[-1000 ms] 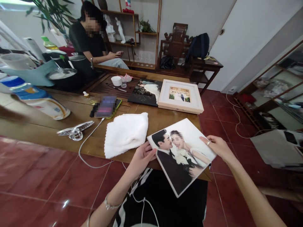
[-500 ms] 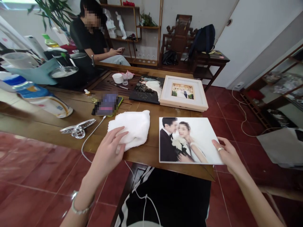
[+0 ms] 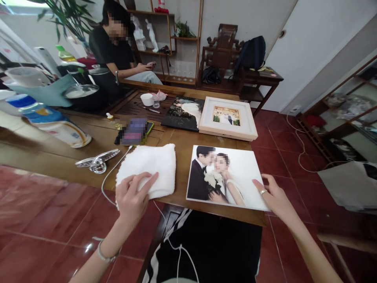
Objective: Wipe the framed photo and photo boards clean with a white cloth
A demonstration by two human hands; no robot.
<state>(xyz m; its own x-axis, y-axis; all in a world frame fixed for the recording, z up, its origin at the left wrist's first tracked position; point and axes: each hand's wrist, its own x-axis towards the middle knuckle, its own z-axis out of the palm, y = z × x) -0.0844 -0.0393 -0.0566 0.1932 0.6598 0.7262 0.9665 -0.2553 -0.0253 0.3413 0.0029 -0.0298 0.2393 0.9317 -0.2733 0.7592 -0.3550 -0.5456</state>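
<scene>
A small white towel (image 3: 156,159) lies flat and roughly square near the table's front edge. My left hand (image 3: 133,196) is on its left part, fingers over the top, the hold partly hidden by the hand. To the right, my right hand (image 3: 273,194) pinches the right edge of a glossy wedding photo panel (image 3: 244,169), thumb on the face and the other fingers behind. The panel shows a couple in a dark suit and a white dress. It is tilted slightly, over the table's front right corner; whether its left side touches the tabletop I cannot tell.
Behind the panel stand a white-framed photo (image 3: 250,122) and a dark photo panel (image 3: 179,122). At left are a phone (image 3: 134,131) with a white cable, a silver clip-like metal object (image 3: 98,161) and a blue-and-white bottle (image 3: 55,122). Across the table, a person (image 3: 114,51) sits holding a phone.
The rumpled towel is now spread flatter and sits further left, with my left hand on its left part. My right hand and the photo panel have shifted slightly left, and the panel has turned a little.
</scene>
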